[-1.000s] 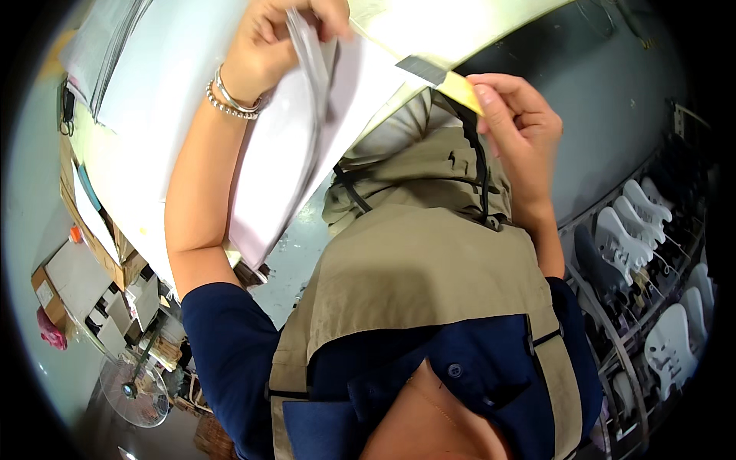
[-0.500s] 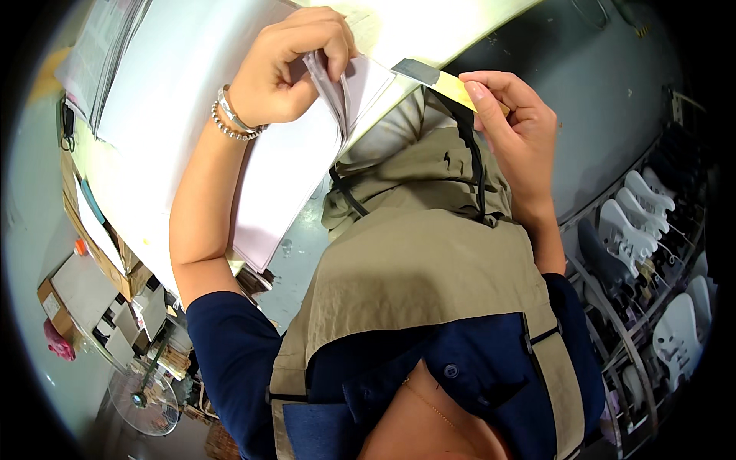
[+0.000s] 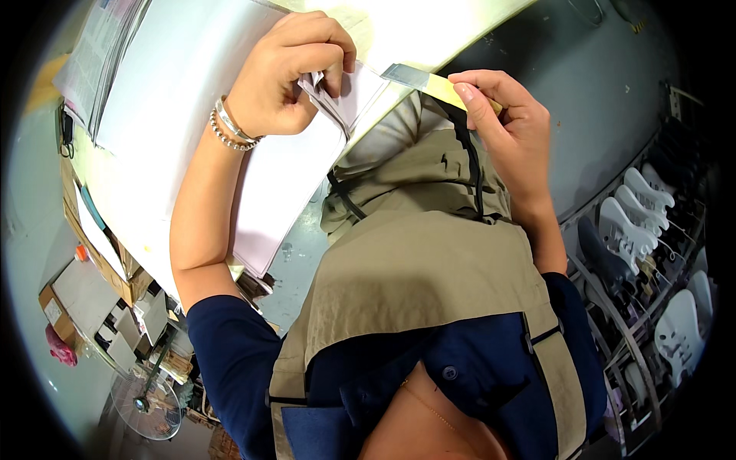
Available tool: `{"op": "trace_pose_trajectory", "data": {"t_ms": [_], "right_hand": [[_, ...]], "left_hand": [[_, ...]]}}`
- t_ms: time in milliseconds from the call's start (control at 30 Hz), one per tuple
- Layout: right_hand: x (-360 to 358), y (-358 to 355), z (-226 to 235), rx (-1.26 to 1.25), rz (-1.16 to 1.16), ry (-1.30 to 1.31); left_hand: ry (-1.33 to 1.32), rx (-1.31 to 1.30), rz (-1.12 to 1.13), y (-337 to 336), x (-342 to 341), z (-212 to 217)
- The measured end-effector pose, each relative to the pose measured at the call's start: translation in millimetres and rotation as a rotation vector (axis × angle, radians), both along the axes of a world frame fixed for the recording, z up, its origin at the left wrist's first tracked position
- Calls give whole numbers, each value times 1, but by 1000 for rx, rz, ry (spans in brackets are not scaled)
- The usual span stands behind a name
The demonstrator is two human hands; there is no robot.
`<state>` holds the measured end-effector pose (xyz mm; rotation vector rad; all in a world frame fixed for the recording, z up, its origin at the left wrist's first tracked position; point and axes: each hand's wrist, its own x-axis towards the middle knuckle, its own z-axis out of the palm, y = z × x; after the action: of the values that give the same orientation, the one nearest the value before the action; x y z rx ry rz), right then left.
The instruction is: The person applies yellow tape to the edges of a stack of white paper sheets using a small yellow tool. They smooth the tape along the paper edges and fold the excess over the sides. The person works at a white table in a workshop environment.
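My left hand (image 3: 295, 73) is closed on the bent-up edge of a stack of paper sheets (image 3: 280, 188) at the near edge of the table. Several folded sheet edges show below its fingers. To the right, my right hand (image 3: 512, 126) pinches a flat scraper (image 3: 420, 78) by its yellow handle, thumb on top. Its grey blade points left, with the tip at the corner of the sheets. Whether blade and paper touch, I cannot tell.
The pale table (image 3: 429, 31) runs across the top. Large white sheets (image 3: 176, 69) and a printed pile (image 3: 103, 54) lie at its left. A fan (image 3: 146, 402) stands lower left. A rack (image 3: 625, 337) with white shaped pieces (image 3: 622, 230) is at the right.
The scraper and my right hand have shifted slightly left, bringing the blade closer to the paper corner. My left hand has dipped a little, still gripping the sheets.
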<state>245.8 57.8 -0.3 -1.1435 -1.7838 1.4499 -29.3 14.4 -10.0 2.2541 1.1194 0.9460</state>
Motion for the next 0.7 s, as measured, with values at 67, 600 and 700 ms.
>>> {"op": "trace_pose_trajectory", "data": {"t_ms": [67, 600, 700], "right_hand": [[0, 0, 0, 3, 5, -12], [0, 1, 3, 142, 52, 4], [-1, 0, 2, 142, 57, 28]], "left_hand": [[-30, 6, 15, 0, 3, -1], [121, 224, 46, -2, 2, 3], [120, 224, 41, -1, 3, 3]]}}
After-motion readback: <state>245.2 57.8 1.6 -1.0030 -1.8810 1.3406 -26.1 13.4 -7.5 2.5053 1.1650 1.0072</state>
